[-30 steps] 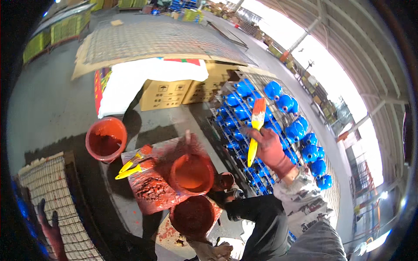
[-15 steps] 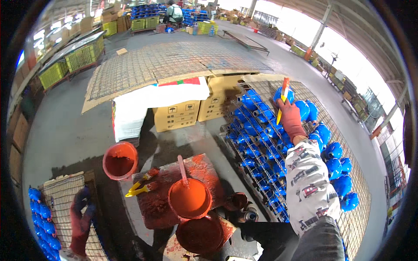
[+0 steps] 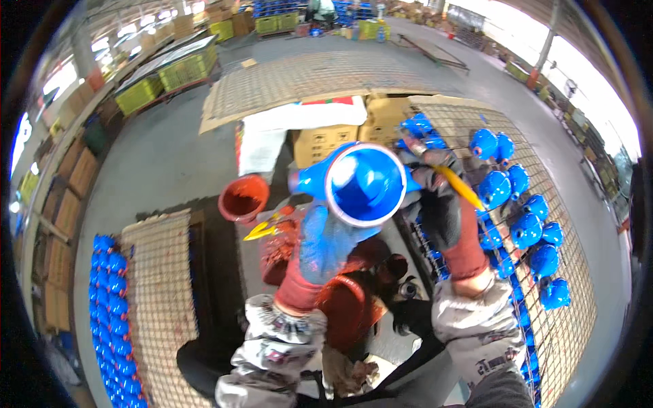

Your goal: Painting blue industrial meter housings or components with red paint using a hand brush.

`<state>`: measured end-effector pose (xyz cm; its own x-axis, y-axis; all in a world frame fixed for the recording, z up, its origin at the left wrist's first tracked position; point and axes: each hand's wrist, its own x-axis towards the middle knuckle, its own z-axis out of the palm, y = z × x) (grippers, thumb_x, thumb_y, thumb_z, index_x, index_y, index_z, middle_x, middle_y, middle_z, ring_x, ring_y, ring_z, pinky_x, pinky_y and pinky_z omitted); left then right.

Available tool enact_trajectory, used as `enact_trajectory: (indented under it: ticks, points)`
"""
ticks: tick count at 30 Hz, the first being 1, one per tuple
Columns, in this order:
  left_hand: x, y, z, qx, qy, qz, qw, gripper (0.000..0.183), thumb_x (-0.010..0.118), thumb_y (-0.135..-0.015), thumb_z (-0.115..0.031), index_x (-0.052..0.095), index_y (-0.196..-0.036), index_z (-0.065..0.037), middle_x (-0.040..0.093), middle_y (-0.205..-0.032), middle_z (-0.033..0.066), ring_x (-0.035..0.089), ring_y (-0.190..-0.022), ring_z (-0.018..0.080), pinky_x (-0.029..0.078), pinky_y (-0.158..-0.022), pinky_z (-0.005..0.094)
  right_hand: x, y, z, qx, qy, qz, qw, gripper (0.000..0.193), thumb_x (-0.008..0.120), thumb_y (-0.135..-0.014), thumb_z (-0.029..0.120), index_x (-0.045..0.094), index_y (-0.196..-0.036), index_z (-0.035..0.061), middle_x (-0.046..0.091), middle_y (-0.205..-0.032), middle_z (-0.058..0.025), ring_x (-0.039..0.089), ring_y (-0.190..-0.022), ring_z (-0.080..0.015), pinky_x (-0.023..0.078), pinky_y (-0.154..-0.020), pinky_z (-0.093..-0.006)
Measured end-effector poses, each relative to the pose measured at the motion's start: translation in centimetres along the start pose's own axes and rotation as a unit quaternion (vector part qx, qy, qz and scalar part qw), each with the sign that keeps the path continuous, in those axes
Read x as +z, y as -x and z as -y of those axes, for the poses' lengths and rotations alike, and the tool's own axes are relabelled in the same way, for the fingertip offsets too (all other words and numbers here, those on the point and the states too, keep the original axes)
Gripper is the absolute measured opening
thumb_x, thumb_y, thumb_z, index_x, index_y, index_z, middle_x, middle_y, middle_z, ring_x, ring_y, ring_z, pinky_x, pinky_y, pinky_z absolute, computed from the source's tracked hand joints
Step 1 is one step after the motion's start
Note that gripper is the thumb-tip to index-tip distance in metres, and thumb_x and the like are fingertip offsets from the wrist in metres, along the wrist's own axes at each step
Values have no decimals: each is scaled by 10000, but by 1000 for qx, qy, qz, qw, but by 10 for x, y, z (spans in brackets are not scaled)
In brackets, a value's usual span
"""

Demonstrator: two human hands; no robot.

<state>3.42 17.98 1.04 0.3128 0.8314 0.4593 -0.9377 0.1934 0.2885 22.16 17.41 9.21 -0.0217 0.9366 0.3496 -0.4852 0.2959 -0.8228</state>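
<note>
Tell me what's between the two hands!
In the head view, a shiny blue bell-mouthed part is between the left hand, which holds it, and the right hand, which has a yellow-handled paintbrush.

The left hand (image 3: 323, 241), in a blue-stained, red-cuffed glove (image 3: 297, 289), grips a glossy blue, round-mouthed hollow fitting (image 3: 367, 194), open end facing the camera. The right hand (image 3: 442, 211), in a dark-and-red glove (image 3: 469, 262), holds a yellow-handled paintbrush (image 3: 460, 188) beside it. Rounded blue fittings (image 3: 526, 231) lie on a wire-mesh rack (image 3: 568, 340) at right.

A factory workshop is spreading out: blue parts (image 3: 526, 231) are lying on wire mesh (image 3: 558, 340), stained buckets (image 3: 235, 214) and yellow crates (image 3: 185, 71) standing around
</note>
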Motion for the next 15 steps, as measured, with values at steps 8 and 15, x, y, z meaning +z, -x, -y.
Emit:
enact_trajectory:
  ticks: [8,15]
  points:
    - [7,89,-93,120,-399,-179,891,527,484,-1007,-395,475,-1368,-12,571,-1327,169,584,-1191,270,449,-1076,407,43,45,-33,25,280,125,952,357,607,-942,113,535,-1291,87,663,-1030,-102,699,-754,-224,542,-580,-321]
    - [-13,87,-137,34,-29,-69,997,582,496,-984,-540,499,-1355,-93,545,-1357,115,561,-1186,247,537,-944,430,-3,56,-71,-182,733,246,607,462,710,-857,319,618,-1293,198,666,-832,-108,630,-632,-307,499,-572,-413]
